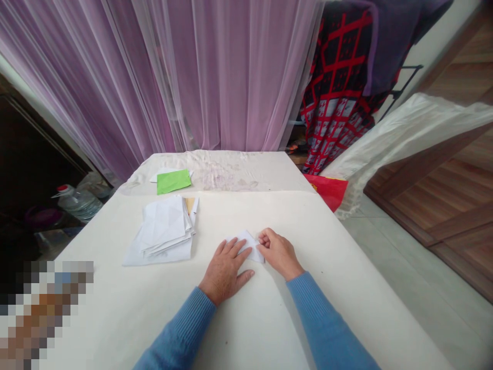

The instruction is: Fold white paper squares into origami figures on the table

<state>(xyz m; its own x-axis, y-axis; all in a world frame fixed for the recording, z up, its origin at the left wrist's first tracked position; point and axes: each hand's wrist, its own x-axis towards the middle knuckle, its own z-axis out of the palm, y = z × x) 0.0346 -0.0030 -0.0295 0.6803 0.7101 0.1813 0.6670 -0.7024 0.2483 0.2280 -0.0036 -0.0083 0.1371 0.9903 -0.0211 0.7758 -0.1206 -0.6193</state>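
Note:
A small folded piece of white paper point(246, 245) lies on the white-covered table point(269, 216), between my hands. My left hand point(225, 272) rests flat with its fingers spread, the fingertips on the paper's left part. My right hand point(278, 253) pinches the paper's right end between curled fingers and thumb. Both blue sleeves reach in from the bottom of the view. To the left lies a loose pile of folded white paper sheets point(164, 228), with a tan edge showing behind it. Beyond that pile is a green paper square point(174, 181).
A creased, stained white cloth point(231, 169) covers the table's far end. A red bag point(327, 190) and white plastic sheeting point(408, 131) stand to the right, with a plastic water jug point(79, 203) at left. Lilac curtains hang behind. A pixelated patch hides the lower left corner.

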